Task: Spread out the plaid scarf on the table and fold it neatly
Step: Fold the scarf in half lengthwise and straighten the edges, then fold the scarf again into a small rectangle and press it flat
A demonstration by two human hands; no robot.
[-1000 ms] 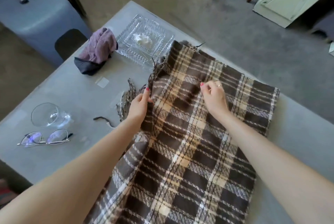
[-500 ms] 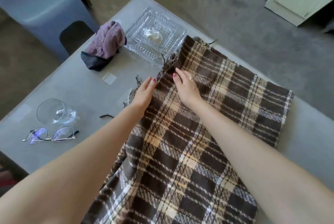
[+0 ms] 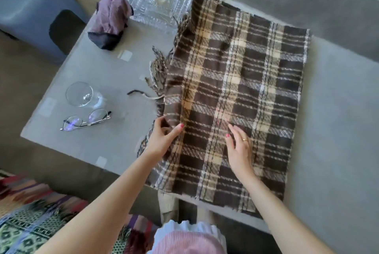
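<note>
**Scarf flat and doubled, more folds to come**

Head view: The scarf (image 3: 235, 89) lies on the grey table (image 3: 332, 122), taking up its middle and near part, with its near edge hanging a little over the table's front edge. It looks already doubled: a fringe (image 3: 158, 69) sticks out along its left side only, and the cloth there seems to lie in two layers, though how many layers there are in all I cannot tell.

The left hand (image 3: 164, 138) is at the scarf's left edge near the front. Its thumb and fingers are partly closed around a small bunch of the edge, so it appears to pinch the cloth. The right hand (image 3: 239, 151) lies on top of the scarf, fingers spread and slightly bent, fingertips pressing down; it grips nothing that I can see.

Left of the scarf, well apart from it, are a glass (image 3: 80, 94) on its side and spectacles (image 3: 86, 121). At the far left stand a glass dish (image 3: 162, 1), touching or just beside the scarf's far corner, and a purple cloth (image 3: 111, 19).

As a judgement: the spreading is done and at least one fold is made. The panel is still large and its left edge is uneven, so squaring the edges and folding it down further seem to be left.
</note>
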